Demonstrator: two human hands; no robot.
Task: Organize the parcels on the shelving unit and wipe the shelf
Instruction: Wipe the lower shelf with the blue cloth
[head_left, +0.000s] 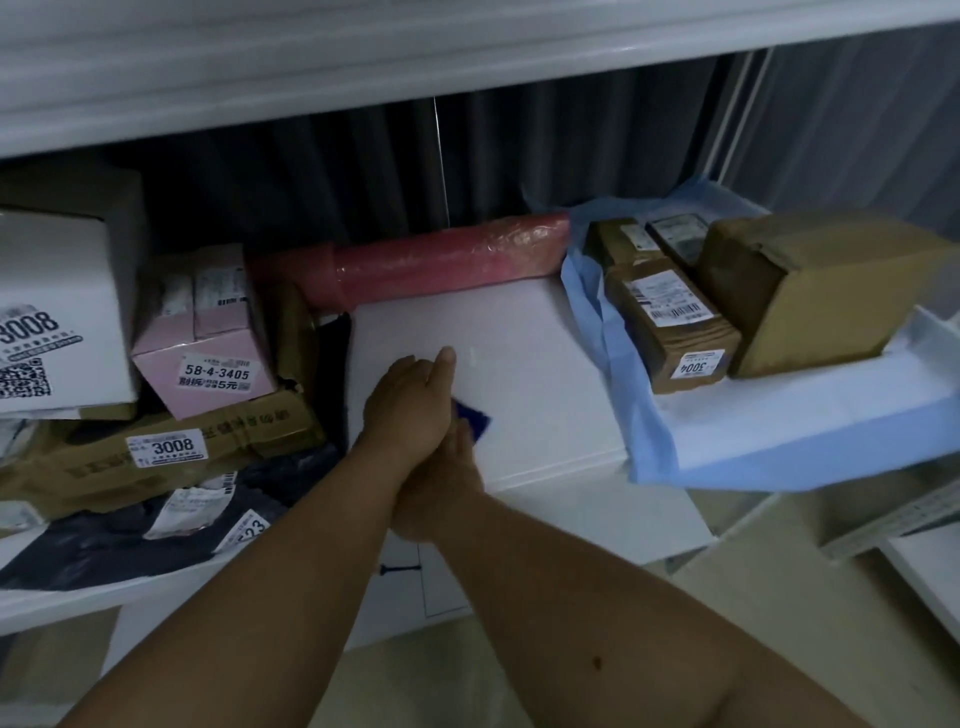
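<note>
A bare white patch of shelf (524, 358) lies in the middle of the view. My left hand (408, 410) lies flat on it with fingers stretched out, crossing over my right hand (441, 483). A dark blue cloth (477, 420) peeks out from under both hands, with the fingers of my right hand closed on it. Parcels crowd the left: a white box marked 3008 (57, 322), a pink box (208, 343), a flattened brown parcel (166, 449) and dark plastic mail bags (119, 535). A red bubble-wrapped roll (441, 257) lies along the back.
On the right, a blue sheet (644, 441) covers a white surface that holds a brown parcel marked 3004 (670, 317), a larger brown box (815, 291) and small parcels (623, 239) behind. The upper shelf board (363, 62) hangs close overhead. A dark curtain (571, 156) closes the back.
</note>
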